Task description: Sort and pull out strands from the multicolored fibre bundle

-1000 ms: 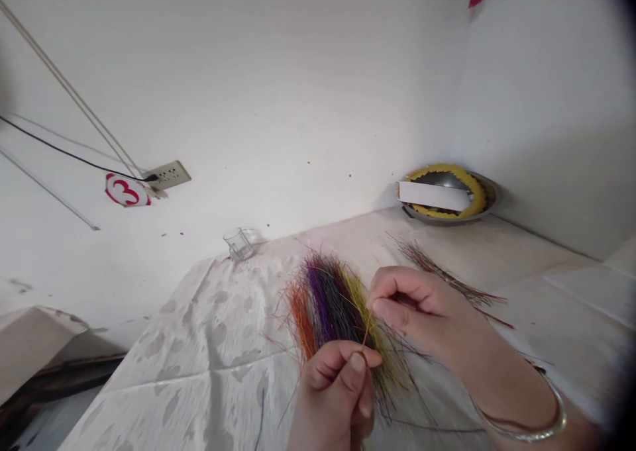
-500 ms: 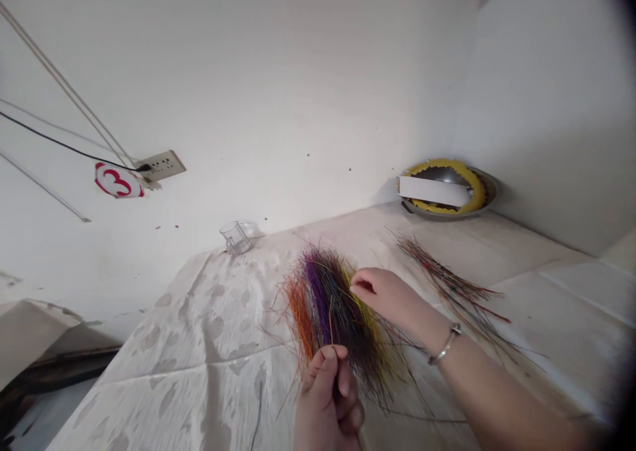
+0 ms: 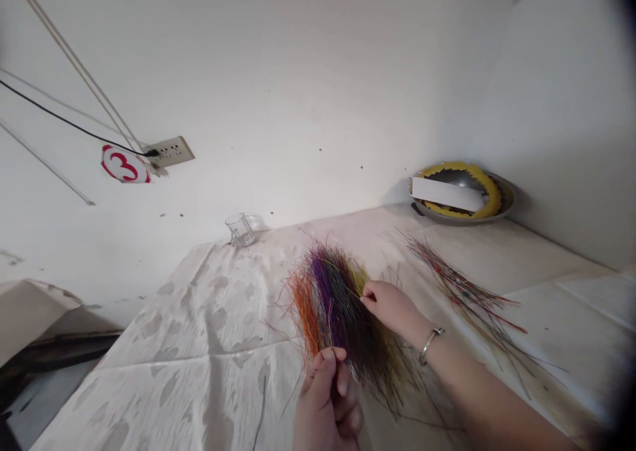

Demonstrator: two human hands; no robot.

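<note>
My left hand (image 3: 328,398) at the bottom middle is closed around the lower end of a fanned bundle of stiff dyed fibres (image 3: 338,325) in orange, purple, dark grey and yellow. My right hand (image 3: 392,308), with a silver bangle (image 3: 430,346) on its wrist, reaches in from the right. Its fingertips are pinched together at the bundle's right side, and a thin strand (image 3: 342,282) seems to run into them. The left hand hides the bundle's gripped end.
A mottled white cloth (image 3: 173,371) covers the table's left part. Loose reddish fibres (image 3: 467,292) lie to the right. A small glass cup (image 3: 240,230) stands by the wall, and a steel dish (image 3: 497,202) holding a yellow-edged disc and white paper sits in the corner.
My right hand has drawn back from the bundle's top and turned, showing the bangle at its wrist. The left hand has dropped slightly. The view has shifted a little.
</note>
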